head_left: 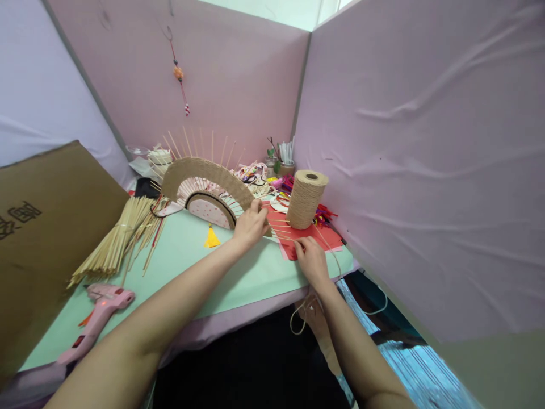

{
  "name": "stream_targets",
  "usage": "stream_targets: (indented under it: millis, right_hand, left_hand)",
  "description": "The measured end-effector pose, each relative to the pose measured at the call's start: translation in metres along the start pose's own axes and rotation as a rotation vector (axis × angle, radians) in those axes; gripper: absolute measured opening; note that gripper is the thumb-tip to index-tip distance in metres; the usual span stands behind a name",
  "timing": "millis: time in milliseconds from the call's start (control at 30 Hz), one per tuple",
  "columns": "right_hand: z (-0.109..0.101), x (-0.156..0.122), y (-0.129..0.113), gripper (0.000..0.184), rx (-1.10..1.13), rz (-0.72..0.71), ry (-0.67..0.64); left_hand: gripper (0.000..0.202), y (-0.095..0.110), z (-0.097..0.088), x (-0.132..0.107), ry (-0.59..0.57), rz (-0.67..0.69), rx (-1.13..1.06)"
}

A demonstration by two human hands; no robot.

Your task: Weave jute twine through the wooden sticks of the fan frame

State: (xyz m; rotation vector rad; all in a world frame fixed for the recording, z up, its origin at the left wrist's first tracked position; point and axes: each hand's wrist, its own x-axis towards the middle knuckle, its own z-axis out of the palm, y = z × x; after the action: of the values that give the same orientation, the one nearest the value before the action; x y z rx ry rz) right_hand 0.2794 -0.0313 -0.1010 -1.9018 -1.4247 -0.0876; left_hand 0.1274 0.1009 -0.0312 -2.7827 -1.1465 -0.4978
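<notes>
The fingers of the left hand (251, 225) are closed over the right end of a fan-shaped weaving (200, 166), which stands tilted up toward the far side of the surface (247, 278). To their right, the fingers of the right hand (314, 262) are pinched together at the end of a thin pale strand (284, 237); whether it is a stick or twine I cannot tell.

Bare sticks fan out beyond the brown woven band, and a dotted pink half-round panel (212, 211) with a dark rim sits at its centre. A yellow tassel (212, 237) lies just nearer than the panel.

Just beyond the right hand, a spool of twine (307, 200) stands upright on red paper (279, 224). Small jars (286, 167), one holding white sticks, are farther back. On the left lie a bundle of sticks (117, 236) and, nearer, a pink glue gun (100, 318). A cardboard sheet (46, 244) stands at the far left edge, and a beaded ornament (178, 72) hangs on the far wall.
</notes>
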Motion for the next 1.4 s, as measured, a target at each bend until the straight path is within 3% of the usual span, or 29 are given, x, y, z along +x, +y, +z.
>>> stream_targets:
  millis: [367, 767, 867, 1067, 1200, 1300, 1400]
  right_hand:
    - [0.014, 0.022, 0.013, 0.028, 0.115, 0.077, 0.072]
    - [0.014, 0.001, 0.001, 0.025, 0.012, 0.032, 0.106]
    - [0.017, -0.003, -0.006, 0.025, -0.072, 0.022, 0.046]
    - [0.046, 0.0, -0.046, 0.027, -0.256, -0.123, -0.243]
    - [0.052, 0.005, -0.061, 0.028, -0.235, -0.148, -0.263]
    - [0.04, 0.002, -0.056, 0.026, -0.07, -0.119, -0.137]
    - [0.023, 0.0, -0.05, 0.026, 0.234, -0.127, 0.008]
  left_hand:
    - [0.033, -0.001, 0.002, -0.002, 0.028, 0.007, 0.026]
    - [0.033, 0.0, 0.001, 0.003, 0.023, -0.032, -0.001]
    - [0.033, 0.001, 0.001, 0.003, 0.017, -0.04, -0.003]
    - [0.033, 0.003, -0.001, 0.005, 0.056, -0.043, -0.044]
    - [0.032, -0.001, -0.012, 0.005, 0.098, -0.063, -0.097]
    - [0.032, -0.009, -0.032, 0.005, 0.16, -0.075, -0.156]
    - [0.033, -0.019, -0.057, 0.005, 0.233, -0.041, -0.228]
